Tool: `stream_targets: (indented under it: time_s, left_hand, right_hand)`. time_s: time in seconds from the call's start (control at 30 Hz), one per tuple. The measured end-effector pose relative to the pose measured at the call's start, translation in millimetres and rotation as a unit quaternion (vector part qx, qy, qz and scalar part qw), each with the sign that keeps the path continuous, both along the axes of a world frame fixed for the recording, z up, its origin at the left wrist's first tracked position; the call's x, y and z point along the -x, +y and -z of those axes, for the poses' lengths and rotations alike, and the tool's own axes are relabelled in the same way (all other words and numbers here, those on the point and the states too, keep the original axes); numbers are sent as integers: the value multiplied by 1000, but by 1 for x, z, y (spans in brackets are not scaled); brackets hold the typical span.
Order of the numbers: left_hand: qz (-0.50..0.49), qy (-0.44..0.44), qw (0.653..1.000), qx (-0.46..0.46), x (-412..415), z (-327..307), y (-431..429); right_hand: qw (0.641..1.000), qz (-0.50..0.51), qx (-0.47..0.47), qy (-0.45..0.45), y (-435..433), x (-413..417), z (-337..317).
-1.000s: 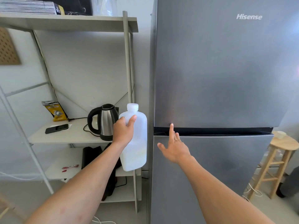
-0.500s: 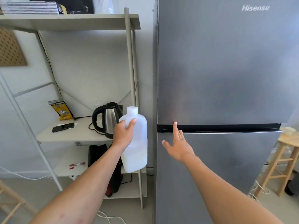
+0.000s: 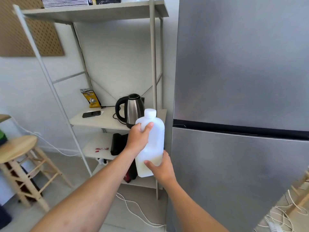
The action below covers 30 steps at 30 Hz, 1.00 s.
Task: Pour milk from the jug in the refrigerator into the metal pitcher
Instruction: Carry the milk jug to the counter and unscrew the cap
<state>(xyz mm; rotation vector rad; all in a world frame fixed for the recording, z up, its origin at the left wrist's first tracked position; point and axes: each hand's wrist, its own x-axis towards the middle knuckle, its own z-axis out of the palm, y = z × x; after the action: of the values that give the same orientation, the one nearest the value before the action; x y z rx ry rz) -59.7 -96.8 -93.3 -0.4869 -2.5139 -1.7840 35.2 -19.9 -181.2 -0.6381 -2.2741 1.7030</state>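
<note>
A white plastic milk jug (image 3: 154, 141) with a white cap hangs in the air in front of the shelf, just left of the refrigerator (image 3: 240, 97). A little milk shows at its bottom. My left hand (image 3: 138, 139) grips the jug's upper part from the left. My right hand (image 3: 161, 168) holds its lower right corner, thumb across the front. Both silver refrigerator doors are closed. No metal pitcher is in view.
A steel electric kettle (image 3: 132, 108) stands on the middle board of a grey shelf unit (image 3: 153, 64), with a phone (image 3: 91, 114) and a yellow bag (image 3: 91, 98). A wooden stool (image 3: 18, 148) is at the left. Loose cords (image 3: 133, 208) lie on the floor.
My right hand left the refrigerator door seam and took hold of the jug's bottom. The view swung left, so the stool at the left came into sight.
</note>
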Motion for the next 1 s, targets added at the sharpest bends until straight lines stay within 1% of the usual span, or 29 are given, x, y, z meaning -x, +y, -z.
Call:
stream_targets:
  time_s: [0.27, 0.4, 0.47, 0.57, 0.7, 0.87, 1.0]
  left_hand:
    - [-44, 2, 998, 33, -31, -9, -10]
    - [-84, -5, 995, 47, -50, -7, -24]
    - [-111, -5, 992, 63, -58, -2, -35]
    - [-155, -13, 986, 63, -71, 8, -55]
    - [-205, -43, 976, 57, -92, 21, -85]
    - [-267, -72, 960, 33, -126, 37, -131]
    - [-318, -86, 944, 34, -157, 41, -174]
  right_hand:
    - [999, -33, 6, 2, -1, -13, 5]
    - [998, -55, 9, 7, -11, -18, 13]
    - [997, -78, 11, 14, -18, -22, 18]
    - [993, -117, 16, 17, -30, -31, 25]
    - [986, -166, 24, -1, -58, -47, 35]
    - [976, -219, -2, -1, -100, -71, 49]
    - [963, -267, -26, -23, -136, -92, 52]
